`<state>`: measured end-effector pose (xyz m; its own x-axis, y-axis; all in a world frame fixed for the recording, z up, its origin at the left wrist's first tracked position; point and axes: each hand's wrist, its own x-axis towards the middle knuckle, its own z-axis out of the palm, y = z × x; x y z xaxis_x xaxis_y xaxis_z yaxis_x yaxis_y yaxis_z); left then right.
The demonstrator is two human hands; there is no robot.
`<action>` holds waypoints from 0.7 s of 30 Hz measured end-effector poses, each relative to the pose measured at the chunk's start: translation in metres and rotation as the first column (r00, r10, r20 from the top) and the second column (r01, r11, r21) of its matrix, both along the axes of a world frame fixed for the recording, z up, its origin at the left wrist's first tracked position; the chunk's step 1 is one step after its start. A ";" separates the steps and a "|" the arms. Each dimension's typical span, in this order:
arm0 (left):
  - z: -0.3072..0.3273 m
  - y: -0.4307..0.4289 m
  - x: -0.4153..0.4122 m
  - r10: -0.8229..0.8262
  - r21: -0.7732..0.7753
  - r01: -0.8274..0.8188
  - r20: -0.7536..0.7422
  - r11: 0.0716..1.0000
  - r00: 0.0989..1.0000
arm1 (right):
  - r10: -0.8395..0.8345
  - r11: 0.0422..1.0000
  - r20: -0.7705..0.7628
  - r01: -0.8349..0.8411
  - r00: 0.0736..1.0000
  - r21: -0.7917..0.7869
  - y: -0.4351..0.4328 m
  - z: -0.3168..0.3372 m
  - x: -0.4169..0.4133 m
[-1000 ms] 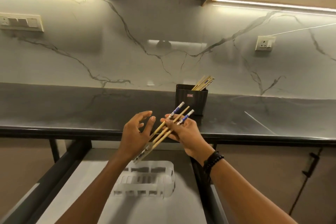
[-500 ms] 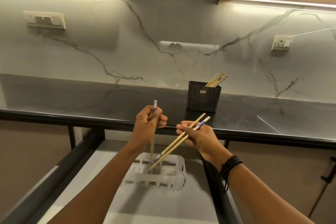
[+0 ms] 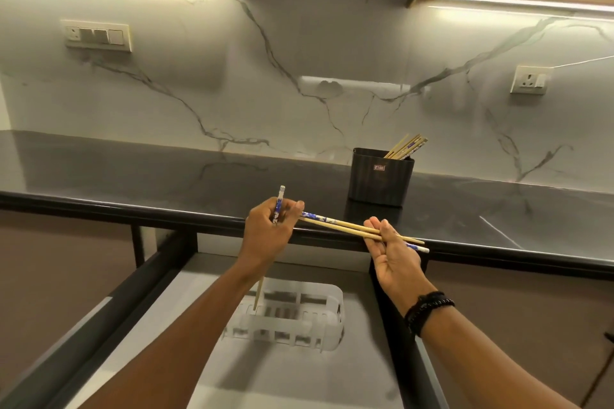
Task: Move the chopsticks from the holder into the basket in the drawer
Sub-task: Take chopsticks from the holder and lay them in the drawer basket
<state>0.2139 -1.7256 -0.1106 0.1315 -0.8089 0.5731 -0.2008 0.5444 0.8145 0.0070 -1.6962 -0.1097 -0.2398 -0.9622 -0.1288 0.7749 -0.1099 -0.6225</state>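
Note:
A black holder [image 3: 380,181] stands on the dark counter with several wooden chopsticks [image 3: 407,146] leaning out of its right side. My left hand [image 3: 270,231] grips one blue-patterned chopstick [image 3: 279,201] upright; its thin tip reaches down to the white basket [image 3: 334,315] in the open drawer. My right hand [image 3: 392,252] holds two chopsticks [image 3: 339,226] that lie nearly level, their left ends touching my left fingers. Both hands hover over the counter's front edge, above the drawer.
The grey drawer floor [image 3: 292,378] lies below, framed by black rails [image 3: 395,325]. The dark counter [image 3: 166,176] runs across the view under a marble backsplash with a switch plate [image 3: 96,35] and a socket [image 3: 529,79]. A dark cabinet hangs overhead.
My right hand swung its two chopsticks from a steep slant into the basket up to nearly level, ends meeting my left hand. My left hand keeps its single chopstick upright.

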 end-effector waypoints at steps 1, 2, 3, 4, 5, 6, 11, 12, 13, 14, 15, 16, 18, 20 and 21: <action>-0.002 -0.001 0.001 0.020 -0.003 -0.020 0.015 1.000 1.000 | 0.001 1.000 -0.002 -0.001 1.000 0.001 0.000 -0.001 0.000; -0.004 -0.001 0.003 0.034 0.000 -0.034 0.033 0.999 0.999 | 0.002 1.000 -0.003 -0.002 1.000 -0.001 0.000 -0.003 0.000; -0.005 -0.001 0.004 0.035 0.013 -0.036 0.051 0.999 0.998 | 0.004 1.000 -0.003 -0.004 1.000 -0.007 0.000 -0.003 -0.001; -0.007 -0.001 0.004 0.024 0.035 -0.026 0.068 0.999 0.997 | 0.008 1.000 -0.003 -0.008 1.000 -0.013 0.000 -0.003 -0.001; -0.008 -0.001 0.004 0.005 0.055 -0.009 0.078 0.998 0.997 | 0.011 1.000 -0.007 -0.011 1.000 -0.017 0.000 -0.003 -0.002; -0.008 -0.001 0.004 -0.012 0.062 0.007 0.082 0.998 0.997 | 0.013 1.000 -0.015 -0.013 1.000 -0.017 0.000 -0.003 -0.002; 0.003 -0.003 0.011 0.056 0.000 -0.056 -0.073 0.998 0.996 | -0.039 0.998 -0.070 0.042 0.997 0.044 -0.002 -0.002 -0.009; 0.005 -0.004 0.014 0.077 -0.012 -0.078 -0.099 0.997 0.992 | -0.060 0.996 -0.123 0.068 0.991 0.063 -0.003 -0.002 -0.011; 0.006 -0.005 0.016 0.086 -0.019 -0.089 -0.123 0.996 0.989 | -0.072 0.993 -0.187 0.088 0.980 0.079 -0.004 -0.001 -0.013; 0.008 -0.005 0.017 0.084 -0.018 -0.088 -0.155 0.996 0.984 | -0.076 0.991 -0.257 0.102 0.963 0.090 -0.005 -0.001 -0.014; 0.009 -0.005 0.017 0.074 -0.012 -0.078 -0.195 0.997 0.978 | -0.073 0.989 -0.332 0.110 0.941 0.097 -0.005 -0.001 -0.014; 0.010 -0.005 0.016 0.066 -0.008 -0.069 -0.226 0.998 0.972 | -0.063 0.989 -0.410 0.113 0.910 0.098 -0.005 -0.001 -0.013; 0.013 -0.004 0.014 0.060 -0.015 -0.066 -0.251 0.998 0.966 | -0.041 0.992 -0.557 0.101 0.830 0.077 -0.005 -0.001 -0.010; 0.016 -0.001 0.013 0.050 -0.032 -0.061 -0.274 0.998 0.961 | -0.043 0.995 -0.704 0.093 0.709 0.032 -0.005 -0.003 -0.006; 0.017 0.000 0.014 0.049 -0.039 -0.063 -0.289 0.997 0.956 | -0.048 0.996 -0.778 0.088 0.626 0.009 -0.005 -0.003 -0.004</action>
<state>0.2274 -1.7257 -0.0932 0.3409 -0.7681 0.5421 0.0067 0.5786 0.8156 0.0030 -1.7009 -0.1126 -0.3345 -0.9373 0.0976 -0.0071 -0.1010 -0.9949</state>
